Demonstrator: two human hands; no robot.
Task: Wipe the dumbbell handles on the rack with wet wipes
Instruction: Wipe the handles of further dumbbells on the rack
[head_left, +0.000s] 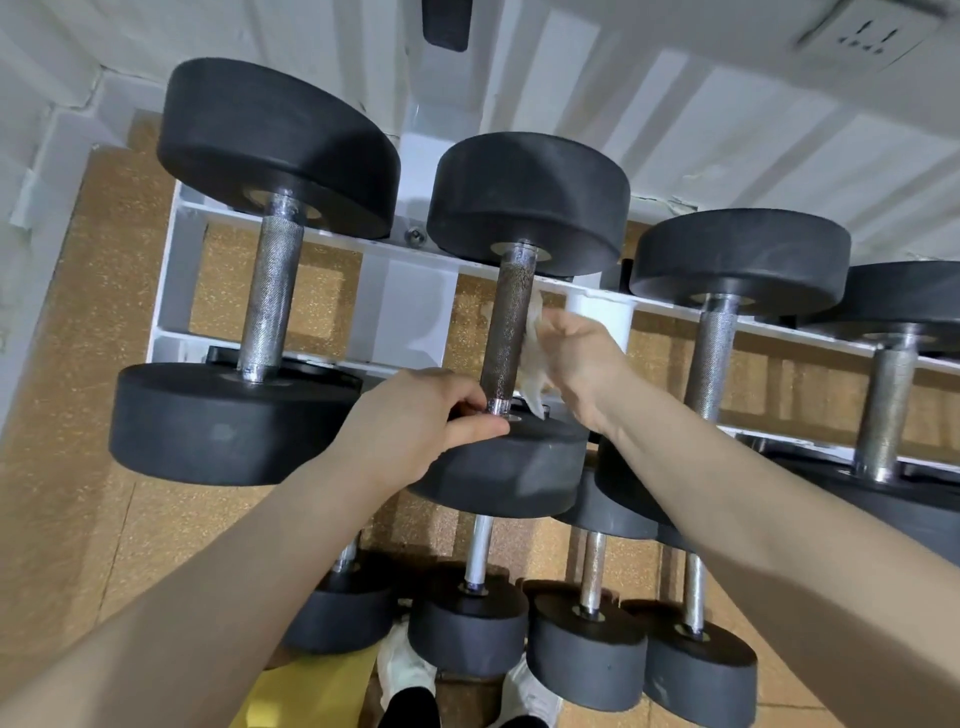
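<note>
Gym corner with white panelled walls and speckled cork-coloured floor, seen from above. White metal rack (270, 332) carrying black round-headed dumbbells in tiers, handles running away from the viewer. Second dumbbell from the left on the top tier in work: its knurled handle (511, 322) a long dark steel bar, long axis running from the near head (509, 467) up and slightly right to the far head (530, 202).

Left hand (415, 421) on the near head, thumb and fingertips curled around the bright collar at the handle's lower end, bracing it. Right hand (576, 358) just right of the handle at mid-length, fingers bunched around a white wet wipe (532, 364). Wipe crumpled and hanging, pressed against the handle's right flank; hard to tell whether wrapped behind the bar.

Handle therefore lying immediately left of the right fingers, with bare knurling above and below the wipe. Likely next: strokes along that axis. Neighbouring handles (711, 358) farther right, untouched.
</note>
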